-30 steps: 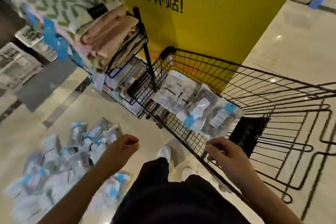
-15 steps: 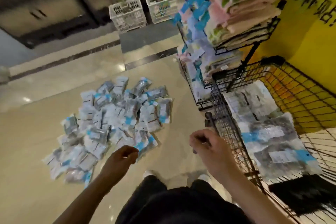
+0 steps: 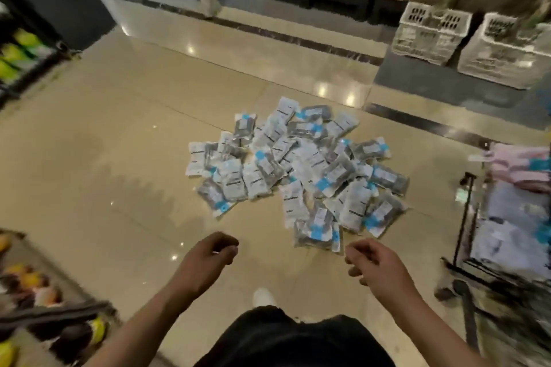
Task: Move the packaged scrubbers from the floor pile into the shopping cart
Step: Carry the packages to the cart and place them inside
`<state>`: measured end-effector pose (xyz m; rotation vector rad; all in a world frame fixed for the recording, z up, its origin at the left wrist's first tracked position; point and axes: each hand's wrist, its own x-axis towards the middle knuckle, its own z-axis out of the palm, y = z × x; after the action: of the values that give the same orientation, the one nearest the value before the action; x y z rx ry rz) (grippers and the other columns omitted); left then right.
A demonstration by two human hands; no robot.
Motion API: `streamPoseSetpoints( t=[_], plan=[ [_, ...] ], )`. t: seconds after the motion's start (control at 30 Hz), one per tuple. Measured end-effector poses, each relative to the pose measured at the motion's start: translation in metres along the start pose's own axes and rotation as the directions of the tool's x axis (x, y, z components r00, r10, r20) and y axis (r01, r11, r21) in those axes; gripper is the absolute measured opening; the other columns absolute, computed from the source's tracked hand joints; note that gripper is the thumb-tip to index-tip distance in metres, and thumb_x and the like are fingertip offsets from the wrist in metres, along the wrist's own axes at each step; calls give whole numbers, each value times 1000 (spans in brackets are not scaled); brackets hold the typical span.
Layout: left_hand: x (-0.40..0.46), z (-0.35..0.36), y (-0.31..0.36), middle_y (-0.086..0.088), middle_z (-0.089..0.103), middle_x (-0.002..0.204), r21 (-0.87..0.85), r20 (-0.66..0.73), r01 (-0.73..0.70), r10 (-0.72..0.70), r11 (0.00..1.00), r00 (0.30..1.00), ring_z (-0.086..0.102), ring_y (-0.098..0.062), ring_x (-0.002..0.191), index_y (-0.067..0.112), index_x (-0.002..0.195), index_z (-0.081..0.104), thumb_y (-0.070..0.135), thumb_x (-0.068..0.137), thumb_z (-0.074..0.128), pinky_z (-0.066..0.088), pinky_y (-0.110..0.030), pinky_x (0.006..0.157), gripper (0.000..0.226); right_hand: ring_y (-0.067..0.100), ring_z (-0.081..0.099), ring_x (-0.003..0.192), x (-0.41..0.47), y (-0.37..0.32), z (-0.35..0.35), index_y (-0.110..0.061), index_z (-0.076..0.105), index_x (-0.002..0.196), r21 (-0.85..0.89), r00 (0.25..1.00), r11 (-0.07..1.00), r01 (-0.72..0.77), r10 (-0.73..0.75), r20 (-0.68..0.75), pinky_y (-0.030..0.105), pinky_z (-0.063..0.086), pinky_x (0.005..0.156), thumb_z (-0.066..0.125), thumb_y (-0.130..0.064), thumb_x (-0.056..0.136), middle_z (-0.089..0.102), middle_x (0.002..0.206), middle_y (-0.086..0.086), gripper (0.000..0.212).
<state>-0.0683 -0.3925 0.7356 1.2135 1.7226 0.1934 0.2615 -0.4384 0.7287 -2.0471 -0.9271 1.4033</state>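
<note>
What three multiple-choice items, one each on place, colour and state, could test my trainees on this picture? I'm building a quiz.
1. Where does the pile of packaged scrubbers lie?
A. on the floor ahead of both hands
B. on a shelf
C. in a white crate

2. What colour are the packets' label patches?
A. red
B. light blue
C. green

3. What do the left hand and right hand hold?
A. one packet each
B. a basket
C. nothing

Key: 1 A, packets spread on the tiles; 2 B, blue patches show; 3 C, fingers loosely curled, empty.
</note>
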Motion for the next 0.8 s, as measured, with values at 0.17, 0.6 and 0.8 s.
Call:
streamPoseSetpoints(
  t=[0.17, 0.6, 0.8],
  plan=[
    [29, -76, -48, 6, 76, 103, -162, -100, 84, -101, 983, 990, 72, -14, 97, 31, 106, 72, 27, 102, 60, 58, -38, 89, 13, 18, 75, 83, 56, -49, 69, -28, 70, 103, -202, 993, 979, -33, 55, 107, 45, 59, 87, 70, -35, 98, 77, 98, -3, 9],
    [187, -174, -108, -1, 70, 110, -438, -119, 397, -490, 806, 863, 69, -18, 100, 33, 128, 57, 25, 101, 61, 58, -39, 86, 29, 23, 73, 81, 299, -182, 224, -15, 71, 106, -460, 943, 887, -43, 188, 275, 33, 56, 70, 66, -30, 100, 76, 96, 7, 17],
    [316, -226, -96, -8, 68, 115, -541, -83, 431, -556, 722, 827, 68, -21, 103, 25, 128, 57, 19, 101, 60, 56, -42, 93, 28, 21, 74, 86, 378, -234, 325, -22, 70, 107, -535, 867, 840, -89, 329, 373, 42, 60, 85, 64, -38, 99, 75, 102, 3, 19]
  ],
)
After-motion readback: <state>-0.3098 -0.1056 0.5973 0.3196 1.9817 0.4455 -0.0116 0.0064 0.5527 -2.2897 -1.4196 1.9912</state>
